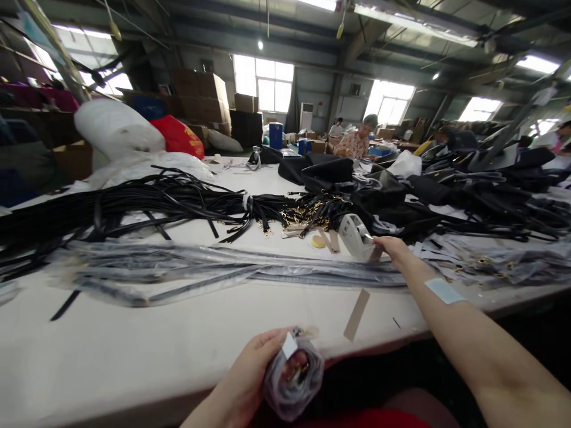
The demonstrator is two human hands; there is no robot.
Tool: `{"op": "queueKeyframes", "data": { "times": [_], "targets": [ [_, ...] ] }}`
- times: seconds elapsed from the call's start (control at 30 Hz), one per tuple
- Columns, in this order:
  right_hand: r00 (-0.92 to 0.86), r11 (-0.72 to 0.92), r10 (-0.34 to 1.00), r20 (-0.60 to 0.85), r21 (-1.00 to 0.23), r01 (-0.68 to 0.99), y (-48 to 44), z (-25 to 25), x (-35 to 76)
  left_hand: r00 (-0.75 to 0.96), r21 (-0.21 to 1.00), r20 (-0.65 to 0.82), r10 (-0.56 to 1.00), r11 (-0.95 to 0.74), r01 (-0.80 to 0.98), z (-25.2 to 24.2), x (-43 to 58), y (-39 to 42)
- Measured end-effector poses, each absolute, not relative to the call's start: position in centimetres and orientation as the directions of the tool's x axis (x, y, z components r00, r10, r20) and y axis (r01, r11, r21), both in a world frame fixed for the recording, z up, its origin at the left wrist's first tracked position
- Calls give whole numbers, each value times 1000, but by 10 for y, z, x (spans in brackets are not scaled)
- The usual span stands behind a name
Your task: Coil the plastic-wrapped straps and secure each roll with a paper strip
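My left hand [256, 359] is closed around a coiled strap in clear plastic wrap [294, 386], held over the table's front edge. A small white label [289, 345] sits on top of the coil, and gold-coloured metal fittings show in its middle. Out to the right, my right hand [392, 248] pinches at the front end of a white tape dispenser [354, 236], where a shiny bit of tape shows by the fingertips. A pale blue patch [445, 291] is stuck on my right forearm. Long plastic-sleeved straps [223, 264] lie between the dispenser and me.
Black straps with gold clasps [187, 199] are bundled across the white table [178, 345]. Black bags or fabric [414, 196] pile up at the right. A yellow tape roll [318, 241] and a brown card strip [357, 315] lie nearby. A person [357, 139] works farther back.
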State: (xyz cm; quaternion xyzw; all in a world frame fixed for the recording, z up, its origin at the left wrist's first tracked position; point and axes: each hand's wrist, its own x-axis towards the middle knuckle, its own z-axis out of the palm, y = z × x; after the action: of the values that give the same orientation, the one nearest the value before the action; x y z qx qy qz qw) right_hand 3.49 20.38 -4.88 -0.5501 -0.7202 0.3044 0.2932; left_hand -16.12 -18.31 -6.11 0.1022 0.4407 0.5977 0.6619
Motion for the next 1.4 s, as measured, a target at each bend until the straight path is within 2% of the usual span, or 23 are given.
{"op": "queueKeyframes", "data": {
  "times": [0.2,0.37,0.5,0.6,0.67,0.73,0.83,0.97,1.07,1.17,1.27,1.4],
  "targets": [
    [-113,253,966,231,-780,572,182,-58,62,-105,604,-491,865,251,-757,-52,-167,-166],
    [-86,174,985,153,-805,568,161,-77,85,-136,622,-485,864,231,-748,-45,-160,-159],
    [-46,172,984,174,-835,523,132,-69,91,-157,669,-437,886,203,-715,-45,-153,-154],
    [-108,256,967,232,-875,411,81,-42,83,-239,766,-411,880,191,-614,-48,-144,-148],
    [-288,334,920,264,-914,229,34,-23,72,-316,860,-350,882,168,-482,-51,-137,-144],
    [-473,288,860,190,-947,143,-14,-13,59,-356,931,-263,896,139,-338,-53,-130,-142],
    [-659,183,752,34,-970,159,-66,-19,40,-367,975,-178,913,113,-190,-54,-124,-143],
    [-653,149,756,-55,-956,253,-86,-49,25,-363,987,-134,922,91,-133,-56,-121,-152],
    [-662,89,742,-102,-965,248,-86,-61,22,-359,985,-98,928,40,-166,-58,-121,-159],
    [-706,-3,698,-121,-986,167,-88,-60,26,-359,986,-80,930,21,-165,-58,-123,-163],
    [-708,-108,698,-106,-993,43,-93,-55,33,-398,998,-36,916,11,-63,-55,-124,-166],
    [-738,-385,659,-146,-908,-165,-100,-47,37,-402,995,28,915,15,103,-52,-121,-172]
  ]
}}
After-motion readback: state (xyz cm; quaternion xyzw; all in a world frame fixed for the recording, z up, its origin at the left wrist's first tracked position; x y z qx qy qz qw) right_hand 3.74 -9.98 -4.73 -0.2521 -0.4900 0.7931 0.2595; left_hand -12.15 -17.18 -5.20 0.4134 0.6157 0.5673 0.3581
